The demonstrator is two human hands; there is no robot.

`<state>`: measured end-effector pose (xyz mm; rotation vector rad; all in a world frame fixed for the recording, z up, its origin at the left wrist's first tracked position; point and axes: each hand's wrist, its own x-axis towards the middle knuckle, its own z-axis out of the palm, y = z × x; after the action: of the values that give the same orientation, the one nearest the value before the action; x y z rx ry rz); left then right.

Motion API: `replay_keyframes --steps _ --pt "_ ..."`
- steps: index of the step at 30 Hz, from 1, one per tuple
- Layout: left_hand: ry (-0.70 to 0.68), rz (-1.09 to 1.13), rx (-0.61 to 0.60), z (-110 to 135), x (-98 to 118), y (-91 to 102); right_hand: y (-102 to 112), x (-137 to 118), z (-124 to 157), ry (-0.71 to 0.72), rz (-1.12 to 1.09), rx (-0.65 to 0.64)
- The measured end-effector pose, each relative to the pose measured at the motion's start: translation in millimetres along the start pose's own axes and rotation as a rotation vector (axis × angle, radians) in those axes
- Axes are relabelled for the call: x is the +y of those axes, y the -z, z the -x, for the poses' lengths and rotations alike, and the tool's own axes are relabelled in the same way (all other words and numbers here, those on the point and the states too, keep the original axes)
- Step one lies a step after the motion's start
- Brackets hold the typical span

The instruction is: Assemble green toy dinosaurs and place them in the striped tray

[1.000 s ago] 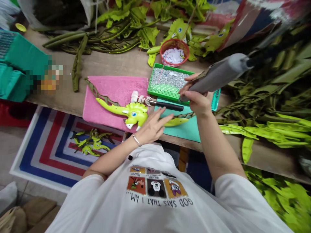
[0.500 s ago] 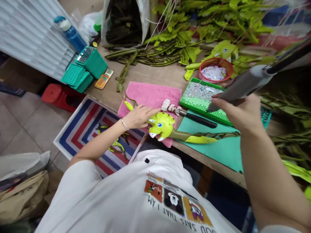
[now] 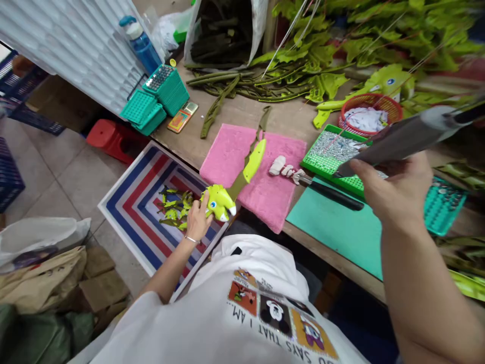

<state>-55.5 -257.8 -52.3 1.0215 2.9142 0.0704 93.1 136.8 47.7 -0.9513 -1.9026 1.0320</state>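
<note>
Left hand (image 3: 197, 220) has swung the dinosaur toy (image 3: 220, 202) round.

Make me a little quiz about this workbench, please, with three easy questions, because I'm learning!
1. Which hand holds the grey tool?
2. True or false: the pink towel lies on the floor.
3. What does the left hand touch?
A. the green toy dinosaur
B. a red basket
C. a blue bottle

Key:
1. The right hand
2. False, it lies on the wooden bench
3. A
</note>
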Motion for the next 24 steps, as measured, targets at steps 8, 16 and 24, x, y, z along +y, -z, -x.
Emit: replay_keyframes --steps 8,16,24 --pt "0.097 0.001 -0.221 -15 38 42.4 -7 19 29 0.162 0.282 0.204" --pt "0.153 0.017 -0.254 -3 40 47.0 -18 44 54 0.322 0.815 -0.484" --pt "0.240 0.320 -0.313 8 47 26.3 -6 2 56 0.439 0.675 -0.485"
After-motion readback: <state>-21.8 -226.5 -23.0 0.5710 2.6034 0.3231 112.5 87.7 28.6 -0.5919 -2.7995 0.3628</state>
